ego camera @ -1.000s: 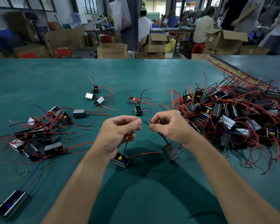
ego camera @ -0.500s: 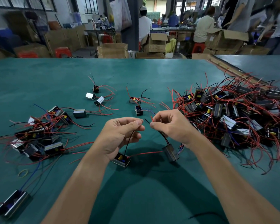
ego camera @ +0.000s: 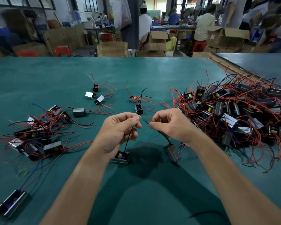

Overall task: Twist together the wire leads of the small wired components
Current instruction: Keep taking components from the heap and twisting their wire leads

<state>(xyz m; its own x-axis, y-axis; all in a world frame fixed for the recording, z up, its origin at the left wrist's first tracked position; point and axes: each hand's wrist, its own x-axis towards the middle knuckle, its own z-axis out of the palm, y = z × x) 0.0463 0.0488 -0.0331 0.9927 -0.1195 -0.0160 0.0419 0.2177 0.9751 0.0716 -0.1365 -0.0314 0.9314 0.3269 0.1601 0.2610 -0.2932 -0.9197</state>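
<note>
Pinching black lead, red lead, fingers curled

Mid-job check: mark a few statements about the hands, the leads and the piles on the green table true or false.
1. The left hand pinches a thin black wire lead. True.
2. The right hand holds nothing. False: it pinches red and black wire leads near their ends.
3. The big tangled pile of small wired components lies on the person's right. True.
4. The held leads are already twisted together. False: their ends are apart.
</note>
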